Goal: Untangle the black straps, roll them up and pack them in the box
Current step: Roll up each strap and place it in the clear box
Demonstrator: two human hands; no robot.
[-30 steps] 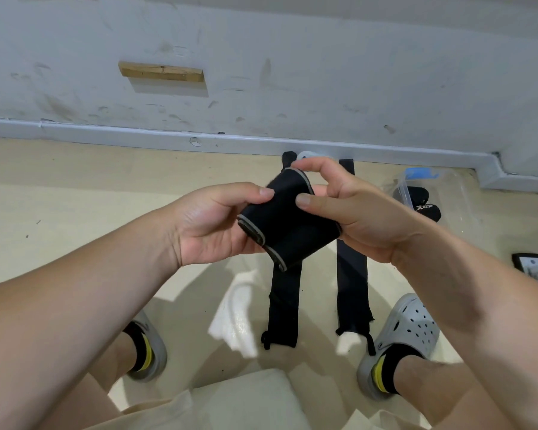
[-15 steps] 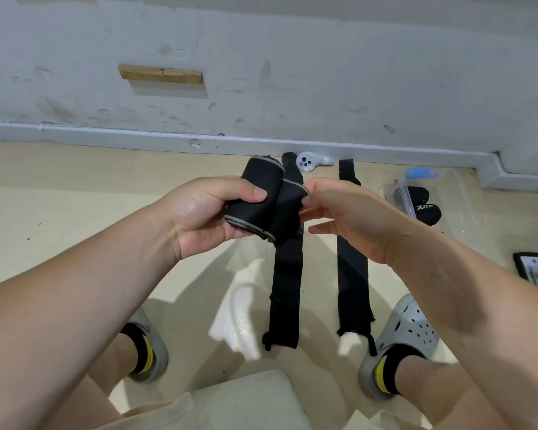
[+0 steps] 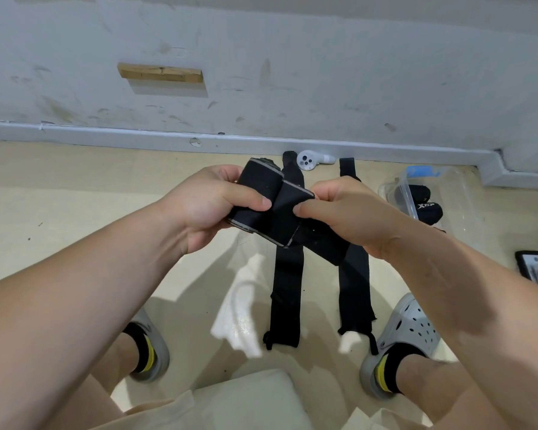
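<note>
Rolling a strap (image 3: pixel 263 198), box (image 3: pixel 448 193) off to its right.
Left hand (image 3: pixel 212 206) grips the roll, right hand (image 3: pixel 339 212) pinches its loose tail; slack there could let it unwind.

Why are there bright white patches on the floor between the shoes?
Head view: that is light glaring off the glossy floor beside the flat straps; shadows darken the floor around it, and the wide lens bends the skirting board.
</note>
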